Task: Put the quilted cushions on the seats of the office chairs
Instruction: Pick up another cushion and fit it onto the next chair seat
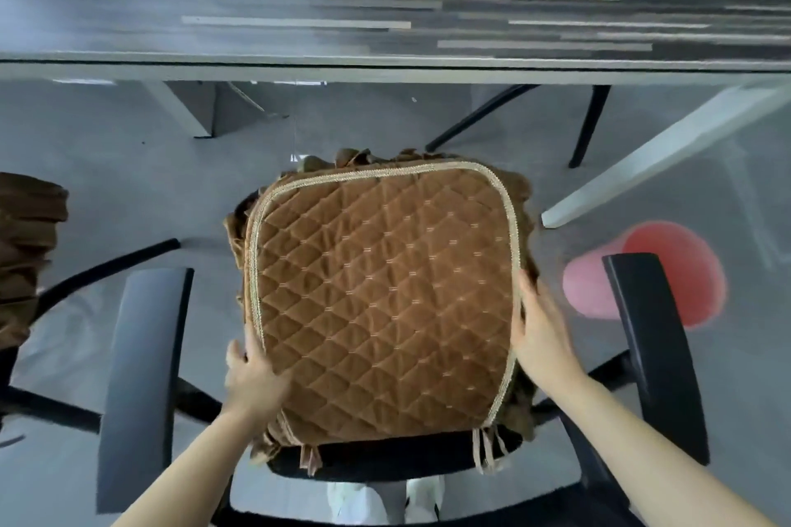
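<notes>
Brown quilted cushion [385, 295] — diamond stitching, pale braid edge, ruffled skirt.

black armrests [141, 377] flanking the cushion [385, 295], open gaps between, desk edge [385, 66] ahead

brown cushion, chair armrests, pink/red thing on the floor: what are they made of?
Brown quilted cushion: looks like velvety fabric, diamond-stitched, with beige braided edging and a frilled skirt. Black chair armrests: probably moulded plastic; smooth with a dull sheen. Pink and red round object: too blurred to tell; possibly plastic.
</notes>
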A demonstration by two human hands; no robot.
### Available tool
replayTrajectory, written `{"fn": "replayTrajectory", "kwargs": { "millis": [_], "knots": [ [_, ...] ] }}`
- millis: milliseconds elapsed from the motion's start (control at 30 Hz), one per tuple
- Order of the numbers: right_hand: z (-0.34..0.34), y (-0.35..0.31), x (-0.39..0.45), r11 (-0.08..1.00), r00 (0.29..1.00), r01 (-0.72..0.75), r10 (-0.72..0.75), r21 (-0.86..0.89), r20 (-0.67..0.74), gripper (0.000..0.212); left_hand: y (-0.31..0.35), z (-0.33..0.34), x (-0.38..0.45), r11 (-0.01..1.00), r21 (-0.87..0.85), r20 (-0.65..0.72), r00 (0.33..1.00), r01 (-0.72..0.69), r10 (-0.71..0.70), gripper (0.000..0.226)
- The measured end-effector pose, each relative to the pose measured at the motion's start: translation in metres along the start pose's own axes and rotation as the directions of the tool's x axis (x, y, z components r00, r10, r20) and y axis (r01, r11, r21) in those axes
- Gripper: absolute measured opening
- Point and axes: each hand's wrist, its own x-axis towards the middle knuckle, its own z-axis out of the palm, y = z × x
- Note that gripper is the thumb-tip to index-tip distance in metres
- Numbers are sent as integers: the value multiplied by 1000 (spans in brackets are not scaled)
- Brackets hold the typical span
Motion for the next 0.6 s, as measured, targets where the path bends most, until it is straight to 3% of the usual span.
{"fn": "replayTrajectory", "kwargs": {
  "millis": [67,133,300,433,600],
  "knots": [
    [22,14,-2,987,979,-17,49,-161,197,74,-1,13,8,998,57,73,997,-6,2,102],
    [38,19,-5,973,947,-64,129,-220,294,74,2,23,16,997,74,73,996,36,-42,107],
    [51,11,-8,963,942,-160,214,-217,257,73,6,32,23,998,37,-7,999,54,-54,97],
    [51,-5,-4,919,977,-46,124,-392,174,71,13,37,20,942,317,-180,969,-106,170,85],
    [55,-37,16,846,965,236,-145,-478,219,67,39,49,25,713,595,-49,868,-372,493,77]
  ]
}}
